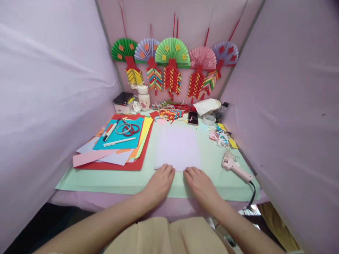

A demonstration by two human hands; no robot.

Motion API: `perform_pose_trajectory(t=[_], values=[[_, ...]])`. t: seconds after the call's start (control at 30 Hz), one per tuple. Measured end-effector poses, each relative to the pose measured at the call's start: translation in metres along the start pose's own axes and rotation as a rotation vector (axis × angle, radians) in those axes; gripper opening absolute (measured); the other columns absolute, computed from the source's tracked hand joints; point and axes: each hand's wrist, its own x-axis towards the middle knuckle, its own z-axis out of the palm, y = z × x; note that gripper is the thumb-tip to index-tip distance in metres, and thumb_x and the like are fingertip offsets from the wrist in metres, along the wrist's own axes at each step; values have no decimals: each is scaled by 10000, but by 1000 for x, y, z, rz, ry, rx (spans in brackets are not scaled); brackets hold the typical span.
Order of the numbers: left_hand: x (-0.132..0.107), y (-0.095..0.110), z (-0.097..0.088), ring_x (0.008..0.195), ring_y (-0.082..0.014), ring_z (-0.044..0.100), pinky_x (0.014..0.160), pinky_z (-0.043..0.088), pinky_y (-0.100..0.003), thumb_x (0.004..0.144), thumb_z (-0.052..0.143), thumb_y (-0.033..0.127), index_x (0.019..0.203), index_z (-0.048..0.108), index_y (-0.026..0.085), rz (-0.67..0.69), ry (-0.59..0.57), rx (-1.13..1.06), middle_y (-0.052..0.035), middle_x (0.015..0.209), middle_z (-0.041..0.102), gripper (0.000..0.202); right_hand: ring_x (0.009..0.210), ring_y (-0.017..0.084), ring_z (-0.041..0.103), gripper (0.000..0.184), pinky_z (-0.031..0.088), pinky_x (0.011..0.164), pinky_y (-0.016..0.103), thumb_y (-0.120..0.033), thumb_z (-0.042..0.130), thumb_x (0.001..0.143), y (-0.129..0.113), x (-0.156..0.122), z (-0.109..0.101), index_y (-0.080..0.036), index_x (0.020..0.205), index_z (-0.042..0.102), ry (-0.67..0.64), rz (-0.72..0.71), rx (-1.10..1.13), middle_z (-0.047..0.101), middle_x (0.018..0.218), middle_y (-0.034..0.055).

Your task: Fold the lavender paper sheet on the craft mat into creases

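Left hand (162, 179) and right hand (199, 179) at the near edge of a pale lilac sheet (178, 148), left one by its near left corner, right one by the near right, a clear gap between them. Backs of both hands up, fingers bent, tips down at the paper's edge. Grip: cannot tell whether either hand pinches the paper or merely rests on it; thumbs not clearly seen. Sheet lies flat and roughly square-on, about the middle of a pale green mat (116, 182).

Left of it, slightly apart: a stack (136, 165) of coloured paper, red lowest, yellow, orange and pale lilac edges showing, blue near the top. A pink strip (91, 158) slants over the near left corner. On the blue: red-handled scissors (136, 129), pens (120, 142).

Right side: a heap of cut scraps (221, 138); nearer, a pink glue gun (238, 171), its black cord (254, 192) running down off the mat.

Beyond the sheet: small coloured rolls (172, 114) in a loose pile, dark phone (193, 118), tape (209, 120) just right of it. Back left, a bottle (144, 100) near a box (123, 107).

Back wall (164, 12): five pleated fans (172, 49) in a row, two green, two lilac, one pink, small squares on each, bundles of rolls hanging beneath
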Motion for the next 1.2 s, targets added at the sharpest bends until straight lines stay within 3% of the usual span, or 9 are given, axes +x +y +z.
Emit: perform_pose_trajectory(t=[0.1,0.2,0.33,0.5,0.67,0.8,1.2], values=[[0,8,10,916,-247,484,831,440,-397,861,366,52,1143,557,125,-66,29,-5,-127,1010,545,348,904,223,538,297,430,775,341,-58,508,850,-9,2,7,-186,1112,564,47,62,20,593,987,78],[-3,12,16,959,-259,485,830,453,-416,860,395,94,1336,427,158,-118,85,-53,-127,1052,534,482,897,229,546,442,435,778,357,-118,546,837,-15,2,15,-226,1263,499,134,101,39,593,976,67],[-6,16,20,1012,-264,476,867,449,-423,866,418,131,1372,403,184,-164,112,-58,-112,1088,532,509,907,228,547,428,425,823,377,-182,581,811,-21,1,29,-255,1231,537,250,135,79,600,972,53],[-2,19,25,1057,-267,455,953,417,-428,870,428,146,1299,484,125,-130,161,28,-105,1139,547,433,1008,228,532,391,378,919,383,-159,597,775,-26,6,38,-238,1157,584,421,134,88,621,1116,40],[-1,16,27,1050,-255,470,960,419,-415,877,421,144,1289,499,129,-115,182,48,-97,1161,564,420,937,215,547,373,364,902,373,-113,569,756,-27,8,39,-215,1113,604,459,114,81,667,1039,20],[-7,12,30,1053,-247,482,939,433,-412,889,405,143,1261,523,153,-188,235,17,-86,1145,583,390,960,210,555,363,342,926,366,-137,536,774,-28,5,45,-211,1123,601,540,133,86,676,1068,15],[-23,7,30,1094,-247,508,960,408,-402,903,493,323,1242,572,177,-274,396,34,-60,1193,629,378,944,214,599,307,364,878,371,-225,492,830,-14,-5,62,-200,1109,619,659,108,-59,702,1060,30]])
